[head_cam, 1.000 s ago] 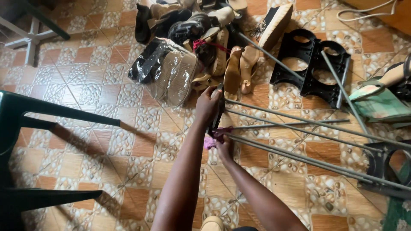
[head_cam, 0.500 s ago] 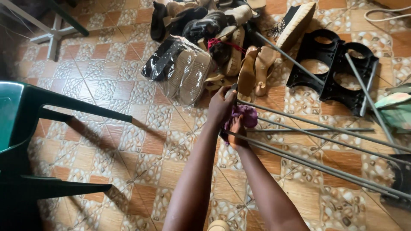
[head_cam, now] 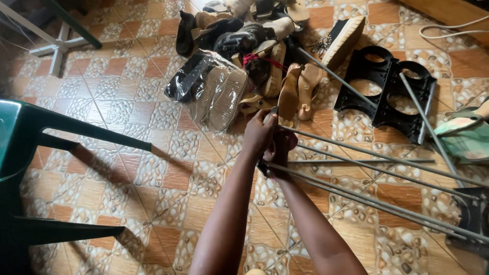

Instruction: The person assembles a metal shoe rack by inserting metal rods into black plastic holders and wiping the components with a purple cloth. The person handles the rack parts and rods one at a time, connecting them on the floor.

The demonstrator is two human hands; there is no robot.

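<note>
My left hand (head_cam: 259, 133) grips the black end piece of a rack frame lying on the tiled floor. Several grey metal rods (head_cam: 377, 169) run from that end piece to the right, ending at another black end piece (head_cam: 472, 220). My right hand (head_cam: 278, 155) sits just below and behind the left hand, pressed against the rod ends. It holds a purple cloth (head_cam: 289, 139), mostly hidden between the two hands.
A pile of shoes and sandals (head_cam: 265, 46) lies beyond my hands, with a clear-bagged pair (head_cam: 216, 89) in front. A black panel with round holes (head_cam: 387, 84) and loose rods lie to the right. A green plastic chair (head_cam: 30, 153) stands at left.
My right hand moved the purple cloth up from the lower rods to the upper end of the frame, then tucked it in behind my left hand. The left hand kept its grip.
</note>
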